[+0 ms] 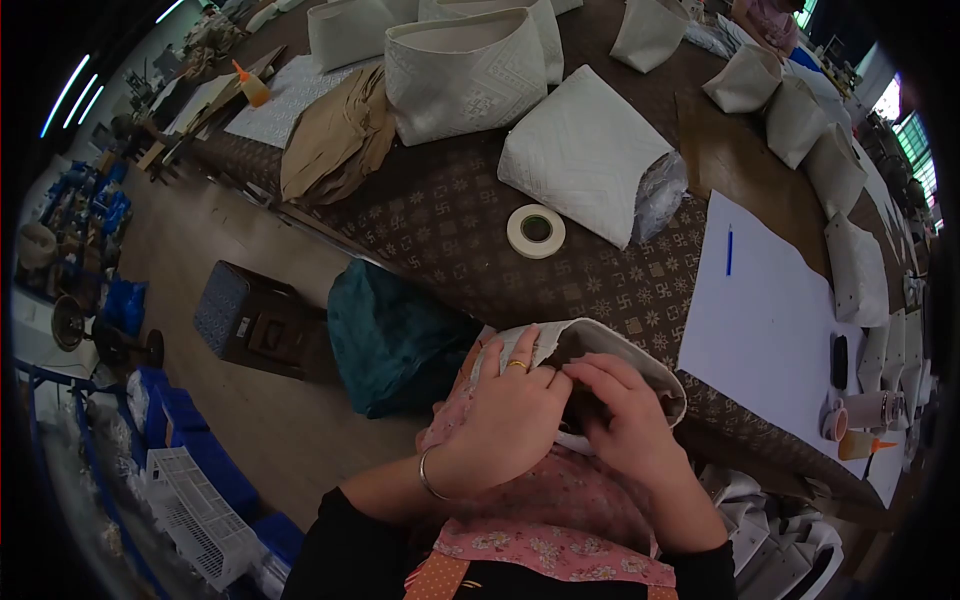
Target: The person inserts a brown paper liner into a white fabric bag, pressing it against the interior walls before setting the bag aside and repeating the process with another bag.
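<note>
An off-white bag (640, 355) rests against my lap at the table's edge, its mouth facing up and its inside dark. My left hand (512, 412), with a ring and a bracelet, lies over the near left side of the rim, its fingers bent onto the bag wall. My right hand (622, 415) is at the mouth, thumb and fingers curled together at the rim close to my left fingertips. Its fingertips are partly hidden inside the bag. Beneath both hands is a pink flowered apron (560, 545).
On the brown patterned table (590, 285) lie a tape roll (536, 231), a quilted white bag (580, 150), brown paper pieces (340, 135) and a white sheet (750, 310) with a blue pencil (729, 250). Glue bottles (252, 85) and more bags stand around. A stool (270, 320) is left; another person sits far right.
</note>
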### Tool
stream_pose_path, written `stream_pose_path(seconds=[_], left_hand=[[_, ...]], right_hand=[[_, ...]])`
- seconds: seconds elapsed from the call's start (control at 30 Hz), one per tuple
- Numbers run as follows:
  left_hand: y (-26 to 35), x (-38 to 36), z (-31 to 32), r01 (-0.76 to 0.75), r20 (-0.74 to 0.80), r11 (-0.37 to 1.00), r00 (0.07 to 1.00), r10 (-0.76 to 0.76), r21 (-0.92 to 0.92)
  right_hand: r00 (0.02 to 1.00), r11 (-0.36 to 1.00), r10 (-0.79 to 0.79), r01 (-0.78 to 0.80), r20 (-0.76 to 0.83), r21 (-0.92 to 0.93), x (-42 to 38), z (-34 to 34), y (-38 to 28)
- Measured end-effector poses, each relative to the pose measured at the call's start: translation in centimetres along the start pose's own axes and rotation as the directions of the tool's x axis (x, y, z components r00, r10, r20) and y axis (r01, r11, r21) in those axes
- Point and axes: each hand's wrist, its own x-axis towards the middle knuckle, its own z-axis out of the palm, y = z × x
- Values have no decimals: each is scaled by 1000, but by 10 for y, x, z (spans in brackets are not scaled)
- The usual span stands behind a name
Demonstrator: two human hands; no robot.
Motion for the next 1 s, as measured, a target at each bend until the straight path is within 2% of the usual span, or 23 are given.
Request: stream_pose_path(seconds=[0.13, 0.2, 0.27, 0.33, 0.4, 0.43, 0.5, 0.6, 0.7, 1.0], left_hand=[[-2, -3, -1, -8, -3, 999, 1000, 8, -42], [-7, -3, -1, -93, -150, 992, 985, 79, -90], [-13, 0, -10, -115, -191, 982, 978, 85, -150], [-18, 0, -13, -146, -223, 967, 970, 99, -209], [-24, 0, -9, -151, -378, 933, 925, 18, -326], [-26, 1, -5, -157, -371, 933, 928, 27, -324], [-28, 2, 0, -109, -406, 873, 908, -108, -475], [-33, 10, -3, -166, -461, 881, 885, -65, -444], [-33, 11, 1, -150, -434, 850, 895, -100, -506], [-32, 11, -2, -76, -371, 868, 920, -129, -490]], right_hand=[[1000, 998, 0, -1, 20, 61, -1, 5, 11], [999, 995, 16, -20, 42, 100, 3, 3, 16], [998, 995, -43, 46, -44, 86, 8, 4, 14], [997, 995, -47, 52, -60, 83, 12, 7, 15], [996, 995, -52, 58, -79, 83, 17, 10, 14], [999, 995, -15, 18, -29, 100, 21, 10, 13], [1000, 992, 25, -26, 17, 120, 27, 11, 12], [999, 988, -43, 44, -11, 149, 33, 12, 13], [997, 984, -71, 75, -26, 163, 36, 16, 16], [998, 977, -22, 33, -51, 209, 37, 19, 17]])
